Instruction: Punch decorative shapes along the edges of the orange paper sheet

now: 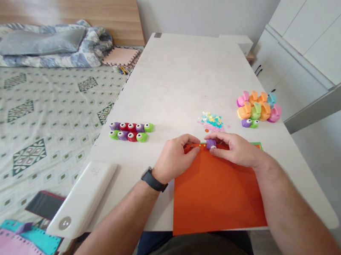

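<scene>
An orange sheet of paper lies at the table's near edge, with a green sheet peeking out under its far edge. My left hand pinches the sheet's far left corner between thumb and fingers. Closed around a small purple craft punch, my right hand holds it at the sheet's far edge. Small punched holes show along that edge between my hands. Just beyond lies a heap of tiny coloured paper cutouts, blue, yellow and pink.
Two rows of small punches stand at the left. Larger colourful punches cluster at the right edge, with a purple and a green one in front. A long white device lies front left, near pink punched paper.
</scene>
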Available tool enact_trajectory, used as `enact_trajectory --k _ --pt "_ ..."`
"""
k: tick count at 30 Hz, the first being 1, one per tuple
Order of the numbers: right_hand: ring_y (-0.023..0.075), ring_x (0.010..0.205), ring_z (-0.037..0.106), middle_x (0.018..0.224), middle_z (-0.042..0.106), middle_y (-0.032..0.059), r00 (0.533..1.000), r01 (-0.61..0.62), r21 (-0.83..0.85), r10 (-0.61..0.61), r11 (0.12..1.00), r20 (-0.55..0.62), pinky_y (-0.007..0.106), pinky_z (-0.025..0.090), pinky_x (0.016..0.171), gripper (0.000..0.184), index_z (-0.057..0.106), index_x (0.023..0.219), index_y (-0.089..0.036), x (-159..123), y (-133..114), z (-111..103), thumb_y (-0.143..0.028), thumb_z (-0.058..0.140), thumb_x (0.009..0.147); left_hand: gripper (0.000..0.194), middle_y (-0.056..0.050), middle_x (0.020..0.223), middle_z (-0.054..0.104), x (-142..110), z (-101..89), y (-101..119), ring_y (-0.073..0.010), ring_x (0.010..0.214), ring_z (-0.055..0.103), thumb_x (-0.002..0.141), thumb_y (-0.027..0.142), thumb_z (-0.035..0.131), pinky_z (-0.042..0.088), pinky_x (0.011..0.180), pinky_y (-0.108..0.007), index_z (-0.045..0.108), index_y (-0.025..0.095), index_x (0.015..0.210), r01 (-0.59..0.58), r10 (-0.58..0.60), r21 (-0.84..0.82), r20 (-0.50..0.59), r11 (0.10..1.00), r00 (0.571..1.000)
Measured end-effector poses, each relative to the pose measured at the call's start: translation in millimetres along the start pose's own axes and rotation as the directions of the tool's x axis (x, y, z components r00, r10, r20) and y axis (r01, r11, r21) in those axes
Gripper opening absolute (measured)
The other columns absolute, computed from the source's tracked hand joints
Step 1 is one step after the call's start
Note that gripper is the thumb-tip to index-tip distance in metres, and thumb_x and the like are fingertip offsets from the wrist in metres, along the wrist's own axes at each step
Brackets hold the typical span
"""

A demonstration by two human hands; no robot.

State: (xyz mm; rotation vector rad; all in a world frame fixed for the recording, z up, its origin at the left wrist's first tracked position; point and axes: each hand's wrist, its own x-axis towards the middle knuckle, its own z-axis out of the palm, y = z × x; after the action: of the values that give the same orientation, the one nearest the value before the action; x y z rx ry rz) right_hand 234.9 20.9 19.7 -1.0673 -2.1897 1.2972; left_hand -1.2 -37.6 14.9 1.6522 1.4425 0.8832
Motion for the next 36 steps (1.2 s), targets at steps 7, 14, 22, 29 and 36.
enact_trajectory --k 7,14,22,29,36 --pt "0.0287 0.120 0.067 0.129 0.074 0.0044 1.000 0.002 -0.044 -0.003 0.999 -0.012 0.044 0.052 0.108 0.045 0.069 0.136 -0.028 -1.6 -4.9 -0.4 -0.040 0.070 0.092 0.021 -0.004 0.100 0.080 -0.5 -0.1 -0.9 -0.0177 0.088 0.074 0.091 0.031 0.064 0.057 0.078 -0.027 0.074 0.021 0.108 -0.007 0.007 0.000 -0.001 1.000 1.000" --pt "0.0276 0.119 0.068 0.126 0.075 0.0036 1.000 0.006 -0.017 -0.006 1.000 -0.008 0.042 0.053 0.106 0.042 0.070 0.132 -0.028 -0.3 -2.3 0.3 -0.040 0.070 0.091 0.022 -0.004 0.102 0.080 -0.3 -0.4 -0.8 -0.0182 0.089 0.074 0.092 0.031 0.064 0.058 0.080 -0.027 0.074 0.021 0.108 -0.001 0.001 0.008 0.006 1.000 1.000" --pt "0.0256 0.110 0.069 0.118 0.075 0.0042 1.000 0.004 -0.022 -0.003 1.000 0.023 0.040 0.053 0.100 0.034 0.069 0.125 -0.025 1.3 -1.7 0.8 -0.038 0.067 0.093 0.020 -0.003 0.102 0.080 -0.2 -0.5 -0.8 -0.0178 0.090 0.075 0.092 0.031 0.065 0.058 0.081 -0.027 0.074 0.022 0.107 -0.016 0.016 0.018 0.005 1.000 1.000" --pt "0.0227 0.093 0.068 0.100 0.075 0.0029 1.000 -0.008 -0.063 0.008 0.998 -0.006 0.037 0.053 0.089 0.027 0.070 0.115 -0.024 2.4 -6.6 4.5 -0.035 0.067 0.090 0.019 -0.002 0.101 0.080 -0.6 -1.4 0.0 -0.0169 0.089 0.074 0.091 0.030 0.065 0.057 0.079 -0.027 0.074 0.022 0.106 -0.031 0.031 0.030 0.002 0.999 1.000" --pt "0.0217 0.090 0.068 0.099 0.075 0.0024 1.000 -0.010 -0.044 0.010 0.999 -0.013 0.035 0.053 0.086 0.023 0.071 0.109 -0.024 3.3 -5.9 7.3 -0.032 0.069 0.087 0.021 -0.006 0.103 0.080 -1.0 -3.5 2.1 -0.0188 0.095 0.076 0.091 0.030 0.068 0.059 0.083 -0.028 0.072 0.020 0.109 0.000 0.001 -0.044 0.028 0.999 1.000"
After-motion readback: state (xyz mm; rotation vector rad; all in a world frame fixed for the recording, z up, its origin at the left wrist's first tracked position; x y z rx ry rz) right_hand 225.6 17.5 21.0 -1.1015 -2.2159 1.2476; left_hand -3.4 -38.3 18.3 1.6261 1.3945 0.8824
